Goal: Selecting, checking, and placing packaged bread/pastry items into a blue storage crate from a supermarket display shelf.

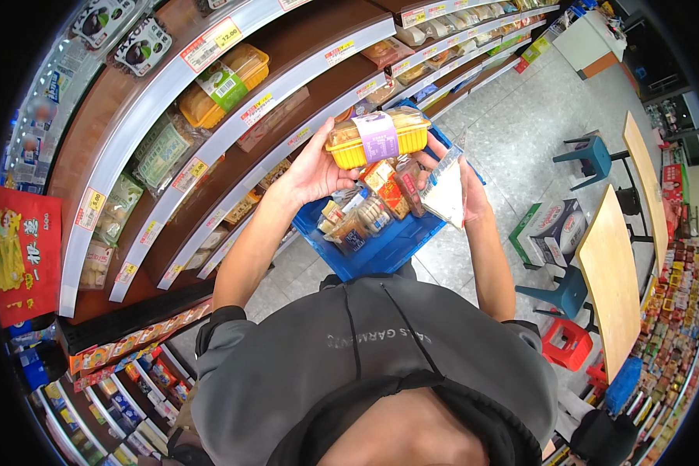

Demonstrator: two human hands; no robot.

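Note:
My left hand [311,172] grips one end of a yellow plastic tray of packed bakery food [378,137] with a clear lid and a purple paper band. At the tray's other end, fingers of my right hand [472,189] touch or lie close behind it. That same hand holds a clear triangular pack with white contents [445,186], like a wedge sandwich. Below both hands is a blue plastic crate [373,253]. Inside it lie a red and orange snack pack [387,189], a clear pack of round biscuits [374,214] and several other packaged foods.
Curved store shelves [256,110] with packaged baked goods and price tags run along the left, close to my left arm. To the right stand wooden tables [611,279], blue-green stools [565,291], a red stool [568,343] and cartons [550,233] on the tiled floor.

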